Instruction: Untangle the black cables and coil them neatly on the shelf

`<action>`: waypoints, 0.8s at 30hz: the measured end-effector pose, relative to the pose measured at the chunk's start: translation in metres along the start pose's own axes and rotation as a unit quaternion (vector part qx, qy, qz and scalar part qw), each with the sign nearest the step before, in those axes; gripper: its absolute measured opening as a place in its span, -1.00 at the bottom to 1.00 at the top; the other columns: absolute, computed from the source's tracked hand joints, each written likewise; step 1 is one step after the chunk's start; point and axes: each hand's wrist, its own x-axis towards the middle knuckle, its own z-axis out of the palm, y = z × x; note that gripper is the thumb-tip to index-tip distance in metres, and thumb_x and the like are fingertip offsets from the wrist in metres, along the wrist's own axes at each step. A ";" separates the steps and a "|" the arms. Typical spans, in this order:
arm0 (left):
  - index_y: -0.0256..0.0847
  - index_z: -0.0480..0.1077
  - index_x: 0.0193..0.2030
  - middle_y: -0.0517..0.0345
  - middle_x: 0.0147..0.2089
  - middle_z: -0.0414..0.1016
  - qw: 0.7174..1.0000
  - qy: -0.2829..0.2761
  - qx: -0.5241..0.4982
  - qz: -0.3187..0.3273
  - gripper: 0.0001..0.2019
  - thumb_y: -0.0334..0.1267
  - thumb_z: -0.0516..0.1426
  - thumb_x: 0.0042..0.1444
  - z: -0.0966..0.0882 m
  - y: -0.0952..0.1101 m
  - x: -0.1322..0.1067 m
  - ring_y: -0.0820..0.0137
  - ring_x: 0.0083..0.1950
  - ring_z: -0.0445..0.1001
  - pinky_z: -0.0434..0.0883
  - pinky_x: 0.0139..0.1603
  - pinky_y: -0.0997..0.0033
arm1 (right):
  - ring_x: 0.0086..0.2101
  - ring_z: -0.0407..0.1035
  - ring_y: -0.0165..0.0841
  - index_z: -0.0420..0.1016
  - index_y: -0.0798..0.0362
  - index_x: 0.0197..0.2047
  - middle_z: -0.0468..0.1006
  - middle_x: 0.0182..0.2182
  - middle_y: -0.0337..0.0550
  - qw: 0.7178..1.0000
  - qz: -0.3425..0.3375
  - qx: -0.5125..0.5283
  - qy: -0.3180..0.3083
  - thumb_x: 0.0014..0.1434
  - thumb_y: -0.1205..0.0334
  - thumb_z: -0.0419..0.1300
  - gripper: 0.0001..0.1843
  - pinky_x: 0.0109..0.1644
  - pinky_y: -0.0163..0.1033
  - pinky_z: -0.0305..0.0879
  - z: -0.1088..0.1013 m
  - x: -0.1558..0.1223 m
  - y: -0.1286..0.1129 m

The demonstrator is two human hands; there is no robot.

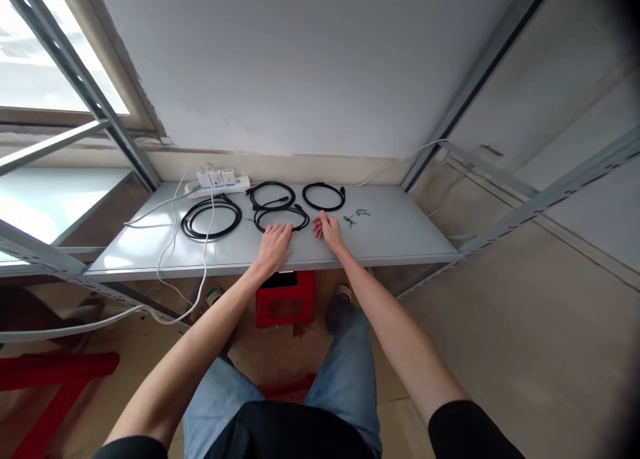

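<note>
Several coiled black cables lie on a grey metal shelf (390,235). My left hand (275,243) rests flat, fingers stretched out, with its fingertips on the near edge of the middle coil (281,217). My right hand (327,230) lies just right of that coil, fingers loosely apart on the shelf, holding nothing. Behind it sits another black coil (323,196). A third coil (271,195) lies at the back, and a larger one (211,217) lies to the left.
A white power strip (218,184) with plugged-in adapters sits at the back left, its white cords (170,259) hanging off the front edge. Small black twist ties (356,217) lie right of my right hand. A red stool (285,299) stands under the shelf. Metal frame posts flank both sides.
</note>
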 end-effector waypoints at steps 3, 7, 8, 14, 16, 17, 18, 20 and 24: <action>-0.11 0.47 -0.04 -0.18 -0.07 0.65 1.000 -0.014 0.007 0.018 -0.63 -0.20 -0.16 0.56 -0.011 0.003 -0.020 0.00 0.02 0.53 0.35 0.08 0.03 | -0.61 0.34 -0.44 0.45 0.05 -0.35 0.49 -0.56 -0.17 1.000 -0.008 0.000 0.003 0.44 -0.53 0.01 -0.23 -0.53 -0.31 0.18 0.001 0.001 0.004; -0.08 0.48 -0.06 -0.18 -0.09 0.63 0.999 -0.007 0.015 0.030 -0.62 -0.20 -0.17 0.55 -0.020 0.000 -0.039 0.00 -0.01 0.52 0.37 0.07 0.03 | -0.61 0.34 -0.44 0.43 0.03 -0.37 0.47 -0.56 -0.18 1.000 -0.015 -0.006 0.022 0.44 -0.51 -0.02 -0.23 -0.53 -0.30 0.19 0.001 0.000 0.004; -0.08 0.48 -0.07 -0.18 -0.09 0.63 0.999 -0.011 0.018 0.041 -0.62 -0.20 -0.16 0.55 -0.020 -0.001 -0.042 0.00 -0.01 0.52 0.37 0.06 0.02 | -0.61 0.34 -0.44 0.43 0.03 -0.37 0.47 -0.56 -0.18 0.999 -0.019 -0.009 0.023 0.45 -0.51 -0.01 -0.24 -0.52 -0.31 0.20 0.001 -0.001 0.004; -0.11 0.49 0.01 -0.13 -0.09 0.64 0.997 -0.042 0.001 0.058 -0.63 -0.16 -0.14 0.58 -0.010 -0.007 -0.059 0.04 0.01 0.59 0.46 0.10 0.03 | -0.59 0.35 -0.45 0.45 0.04 -0.38 0.48 -0.55 -0.20 0.998 -0.042 -0.032 0.020 0.45 -0.44 0.03 -0.29 -0.49 -0.34 0.24 0.000 -0.003 0.007; -0.12 0.49 0.13 -0.11 -0.05 0.67 0.998 -0.047 -0.031 0.031 -0.67 -0.15 -0.08 0.58 -0.009 -0.013 -0.063 0.07 0.04 0.63 0.50 0.15 0.05 | -0.59 0.35 -0.45 0.44 0.04 -0.37 0.47 -0.56 -0.20 0.999 -0.041 -0.027 0.018 0.44 -0.41 0.04 -0.31 -0.50 -0.34 0.23 0.000 -0.002 0.009; -0.10 0.48 0.19 -0.09 -0.04 0.68 0.996 -0.060 -0.051 0.039 -0.69 -0.13 -0.02 0.56 -0.010 -0.018 -0.064 0.08 0.06 0.64 0.52 0.16 0.08 | -0.60 0.34 -0.45 0.44 0.04 -0.37 0.47 -0.56 -0.20 0.999 -0.039 -0.021 0.019 0.44 -0.41 0.04 -0.32 -0.51 -0.33 0.23 -0.001 -0.002 0.010; -0.08 0.49 0.22 -0.08 0.03 0.69 0.993 -0.070 -0.071 0.062 -0.70 -0.11 0.04 0.54 -0.011 -0.024 -0.065 0.09 0.10 0.64 0.53 0.19 0.09 | -0.60 0.35 -0.44 0.44 0.05 -0.36 0.47 -0.56 -0.20 0.999 -0.040 -0.013 0.017 0.43 -0.41 0.05 -0.33 -0.51 -0.33 0.24 -0.002 -0.001 0.011; -0.04 0.48 0.30 -0.06 0.09 0.68 0.990 -0.074 -0.090 0.083 -0.67 -0.11 0.07 0.51 -0.015 -0.037 -0.067 0.10 0.14 0.64 0.55 0.21 0.09 | -0.60 0.37 -0.43 0.44 0.05 -0.35 0.49 -0.55 -0.18 0.999 -0.041 0.001 0.014 0.40 -0.42 0.09 -0.33 -0.52 -0.32 0.26 -0.003 0.001 0.013; -0.05 0.39 0.46 -0.06 0.13 0.64 0.991 -0.042 -0.095 0.084 -0.56 -0.14 0.08 0.51 -0.019 -0.064 -0.072 0.10 0.15 0.60 0.54 0.23 0.05 | -0.61 0.36 -0.43 0.46 0.05 -0.37 0.49 -0.56 -0.17 0.999 -0.040 -0.004 0.015 0.33 -0.49 0.13 -0.30 -0.55 -0.32 0.25 -0.005 0.006 0.017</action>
